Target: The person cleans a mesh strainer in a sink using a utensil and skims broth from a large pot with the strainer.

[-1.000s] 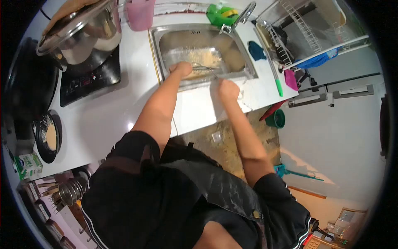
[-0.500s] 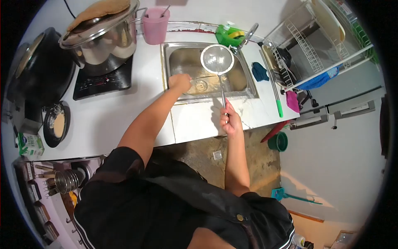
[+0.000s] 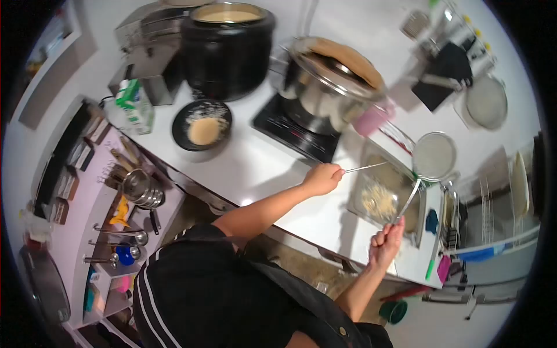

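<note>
My right hand (image 3: 386,242) is closed around the handle of a round fine-mesh strainer (image 3: 435,155), raised over the far side of the metal sink (image 3: 355,203). Pale wet bits (image 3: 380,200) lie in the basin. Beside the sink, my left hand (image 3: 323,178) grips a thin metal rod-like handle (image 3: 365,168) that reaches over the sink's left edge; what kind of utensil it belongs to does not show. Left of that hand, a lidded steel pot (image 3: 313,95) with a brown cloth (image 3: 342,58) on its lid stands on a black induction cooktop (image 3: 290,132).
A black bowl (image 3: 181,129) with beige contents, a milk carton (image 3: 134,107) and a large black soup warmer (image 3: 226,58) stand on the left counter. A pink cup (image 3: 371,122) is behind the sink. Below left, shelves hold ladles (image 3: 125,235). A dish rack (image 3: 487,214) stands right.
The view has swung left, bringing the soup warmer and shelves into sight. My left hand has moved out of the sink area toward the cooktop with the thin handle. The strainer stays in my right hand.
</note>
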